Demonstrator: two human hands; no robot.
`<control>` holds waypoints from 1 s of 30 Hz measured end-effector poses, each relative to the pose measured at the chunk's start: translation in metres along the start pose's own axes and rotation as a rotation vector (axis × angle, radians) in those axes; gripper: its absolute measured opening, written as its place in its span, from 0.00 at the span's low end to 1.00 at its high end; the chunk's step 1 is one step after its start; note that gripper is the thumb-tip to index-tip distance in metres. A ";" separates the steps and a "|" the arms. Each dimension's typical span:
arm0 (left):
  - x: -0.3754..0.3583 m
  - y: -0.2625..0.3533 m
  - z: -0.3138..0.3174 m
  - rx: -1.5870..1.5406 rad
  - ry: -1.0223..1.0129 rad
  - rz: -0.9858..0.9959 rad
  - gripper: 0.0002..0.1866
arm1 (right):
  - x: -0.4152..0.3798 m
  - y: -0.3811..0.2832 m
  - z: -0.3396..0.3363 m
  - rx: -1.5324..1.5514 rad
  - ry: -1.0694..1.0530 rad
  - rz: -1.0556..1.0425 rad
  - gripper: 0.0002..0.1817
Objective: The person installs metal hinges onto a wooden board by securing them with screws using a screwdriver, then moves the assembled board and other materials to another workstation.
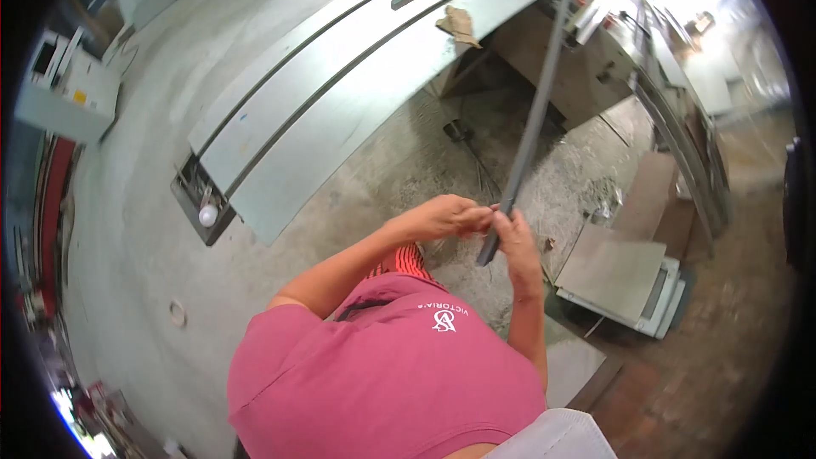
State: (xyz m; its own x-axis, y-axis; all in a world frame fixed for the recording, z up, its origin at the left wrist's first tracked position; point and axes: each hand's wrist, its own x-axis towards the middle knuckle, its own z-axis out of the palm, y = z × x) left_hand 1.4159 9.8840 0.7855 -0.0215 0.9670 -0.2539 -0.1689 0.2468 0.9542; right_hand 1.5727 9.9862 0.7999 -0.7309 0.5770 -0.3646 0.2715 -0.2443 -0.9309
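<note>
A long dark grey strip [531, 132], narrow and straight like a metal or plastic profile, slants from in front of my body up to the top of the view. My right hand [517, 240] grips it close to its lower end, thumb and fingers around it. From the other side, my left hand [459, 217] reaches the strip with fingers closed in a pinch. Its fingertips meet the strip beside my right fingers, and what they pinch is too small to make out.
Ahead stands a long pale table [340, 110] with dark slots and a crumpled brown piece [459, 25] on it. A tray [204, 204] with a white round object hangs at its near end. To the right, flat boards [612, 268] rest on a white-framed unit; curved strips [680, 132] lean behind.
</note>
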 end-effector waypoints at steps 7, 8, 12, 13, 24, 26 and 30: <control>-0.055 -0.034 -0.001 0.103 0.055 -0.118 0.34 | -0.119 0.056 0.082 0.014 0.058 -0.039 0.14; -0.055 -0.034 0.001 0.128 0.030 -0.116 0.34 | -0.135 0.063 0.093 0.032 0.084 -0.055 0.14; -0.013 -0.052 -0.002 -0.172 0.146 -0.189 0.40 | -0.201 0.077 0.122 -0.162 0.151 -0.013 0.15; 0.005 -0.059 -0.007 -0.243 0.206 -0.210 0.41 | -0.218 0.078 0.129 -0.296 0.189 0.023 0.16; 0.092 -0.098 -0.029 -0.620 0.070 -0.297 0.48 | -0.387 0.122 0.297 -0.210 0.591 0.466 0.24; 0.058 -0.090 -0.020 -0.605 0.180 -0.356 0.48 | -0.418 0.141 0.340 -0.197 0.604 0.547 0.24; -0.013 -0.108 -0.016 -0.717 -0.022 -0.246 0.44 | -0.472 0.172 0.417 -0.116 0.779 0.633 0.19</control>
State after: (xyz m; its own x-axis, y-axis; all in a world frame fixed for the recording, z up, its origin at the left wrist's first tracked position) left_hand 1.4187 9.8437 0.6834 0.1179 0.8924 -0.4355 -0.7661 0.3607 0.5319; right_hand 1.7038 9.3469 0.8206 0.1703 0.7261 -0.6662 0.5575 -0.6285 -0.5425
